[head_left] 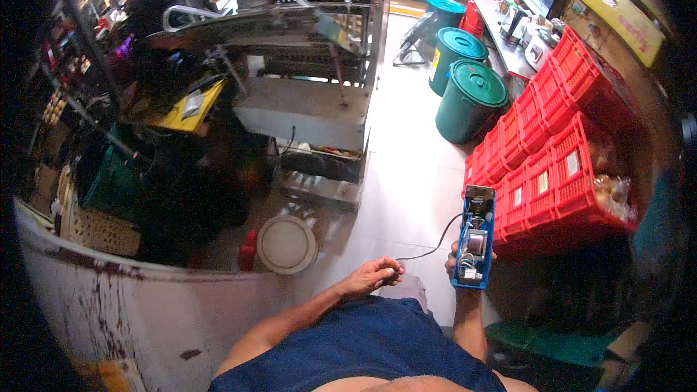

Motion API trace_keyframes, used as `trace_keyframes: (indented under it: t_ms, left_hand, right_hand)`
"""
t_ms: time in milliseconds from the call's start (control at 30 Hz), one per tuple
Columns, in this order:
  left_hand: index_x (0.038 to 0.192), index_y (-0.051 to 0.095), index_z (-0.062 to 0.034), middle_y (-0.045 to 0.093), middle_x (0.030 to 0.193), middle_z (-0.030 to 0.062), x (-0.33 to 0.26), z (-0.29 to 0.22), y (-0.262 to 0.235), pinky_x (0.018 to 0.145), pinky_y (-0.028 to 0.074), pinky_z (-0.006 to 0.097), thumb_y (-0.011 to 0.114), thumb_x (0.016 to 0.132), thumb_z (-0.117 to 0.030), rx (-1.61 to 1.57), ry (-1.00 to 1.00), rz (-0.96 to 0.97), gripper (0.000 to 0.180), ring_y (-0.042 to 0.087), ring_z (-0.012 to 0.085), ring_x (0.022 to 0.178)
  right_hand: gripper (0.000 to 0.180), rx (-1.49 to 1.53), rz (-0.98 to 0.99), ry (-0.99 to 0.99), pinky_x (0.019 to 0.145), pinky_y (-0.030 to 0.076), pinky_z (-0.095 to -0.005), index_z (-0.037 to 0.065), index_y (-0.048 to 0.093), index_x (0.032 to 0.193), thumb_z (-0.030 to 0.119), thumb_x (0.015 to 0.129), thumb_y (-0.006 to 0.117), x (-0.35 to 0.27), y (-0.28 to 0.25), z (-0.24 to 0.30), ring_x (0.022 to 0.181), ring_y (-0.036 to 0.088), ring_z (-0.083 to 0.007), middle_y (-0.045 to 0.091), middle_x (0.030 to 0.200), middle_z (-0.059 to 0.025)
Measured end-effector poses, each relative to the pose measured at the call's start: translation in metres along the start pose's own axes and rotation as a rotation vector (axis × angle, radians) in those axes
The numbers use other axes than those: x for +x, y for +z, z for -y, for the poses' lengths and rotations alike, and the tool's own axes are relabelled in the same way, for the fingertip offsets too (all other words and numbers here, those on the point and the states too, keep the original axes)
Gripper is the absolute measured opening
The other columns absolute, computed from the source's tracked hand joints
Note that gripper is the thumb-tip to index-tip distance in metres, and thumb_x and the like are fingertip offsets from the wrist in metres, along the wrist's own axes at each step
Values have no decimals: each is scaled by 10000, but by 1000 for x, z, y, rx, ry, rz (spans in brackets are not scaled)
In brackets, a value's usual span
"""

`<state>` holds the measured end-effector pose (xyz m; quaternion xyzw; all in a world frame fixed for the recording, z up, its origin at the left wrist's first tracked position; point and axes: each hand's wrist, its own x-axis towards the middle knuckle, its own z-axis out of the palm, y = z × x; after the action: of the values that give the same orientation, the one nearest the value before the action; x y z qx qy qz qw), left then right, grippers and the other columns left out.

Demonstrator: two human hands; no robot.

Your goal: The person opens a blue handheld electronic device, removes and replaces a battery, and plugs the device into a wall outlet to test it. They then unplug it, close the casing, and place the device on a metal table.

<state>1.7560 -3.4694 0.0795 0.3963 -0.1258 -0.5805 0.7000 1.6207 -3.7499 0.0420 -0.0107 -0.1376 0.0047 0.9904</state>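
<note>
My right hand [451, 261] is wrapped round an open blue electrical housing [475, 276], held upright in front of me to the right. Inside it show a metal-framed coil part, loose light wires and a white block at the lower end; a darker metal piece sits at its top. A thin black cable [434, 250] runs from the housing's upper left side down to my left hand [376, 276]. The fingers of that hand are closed on the cable's end, and what exactly is at that end is mostly hidden by them.
Red plastic crates [541, 181] with bagged round goods stand at the right. Lidded green bins [475, 105] line the aisle beyond. A metal machine frame [305, 105] stands at left, with a round off-white lid [287, 245] near its foot. A pale worn surface [167, 312] curves along the lower left.
</note>
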Motion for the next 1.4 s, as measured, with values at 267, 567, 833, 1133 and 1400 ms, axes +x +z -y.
trace_keyframes:
  t_ms: [267, 567, 833, 1133, 1400]
  left_hand:
    - [1186, 643, -25, 685, 1148, 75, 215, -76, -27, 930, 503, 320, 639, 972, -165, 339, -110, -80, 256, 641, 152, 1025]
    - [1153, 674, -56, 711, 1030, 86, 390, -198, -38, 805, 555, 322, 695, 914, -138, 843, 231, -343, 254, 683, 185, 926]
    - [1169, 655, -45, 689, 1086, 110, 557, -335, -86, 859, 553, 334, 632, 927, -90, 871, 291, -251, 247, 677, 207, 988]
    - [1149, 626, -44, 660, 1041, 127, 707, -452, -154, 818, 525, 356, 616, 900, -89, 898, 354, -378, 253, 653, 239, 912]
    - [1095, 649, -22, 671, 1004, 126, 837, -557, -201, 796, 517, 355, 614, 912, -98, 911, 429, -741, 202, 651, 250, 913]
  right_hand:
    - [980, -124, -203, -74, 758, 577, -408, -114, 405, 1306, 616, 753, 755, 132, -60, 196, 936, 635, -365, 604, 1060, -276]
    - [936, -77, -9, 160, 776, 589, -448, -152, 388, 1285, 572, 797, 727, 385, -84, 357, 998, 625, -423, 582, 1106, -276]
    - [702, -165, -215, 110, 640, 592, -469, 13, 481, 1346, 531, 881, 567, 548, -105, 469, 851, 659, -448, 582, 1142, -293]
    - [872, -134, 2, 231, 752, 583, -464, -70, 409, 1376, 588, 852, 641, 730, -157, 596, 920, 644, -424, 554, 1216, -306]
    - [621, -56, -164, 508, 726, 597, -512, -33, 504, 1291, 385, 848, 622, 930, -204, 677, 892, 664, -436, 570, 1164, -310]
